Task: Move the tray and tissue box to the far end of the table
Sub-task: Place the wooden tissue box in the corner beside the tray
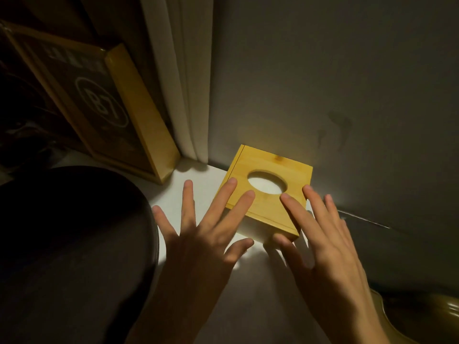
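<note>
A square wooden tissue box (280, 167) with an oval hole in its lid stands on the white table (198, 177), close against the grey wall. My left hand (206, 234) is spread flat, two fingertips resting on the lid's left part. My right hand (320, 239) is also spread, fingertips on the lid's right part and thumb at the box's near corner. Neither hand grips anything. A dark round tray (74, 244) fills the left, beside my left hand.
A wooden-framed dark sign (104, 105) leans at the back left. A pale curtain (183, 83) hangs in the corner beside the grey wall (347, 83). A yellowish curved object (427, 319) shows at the bottom right.
</note>
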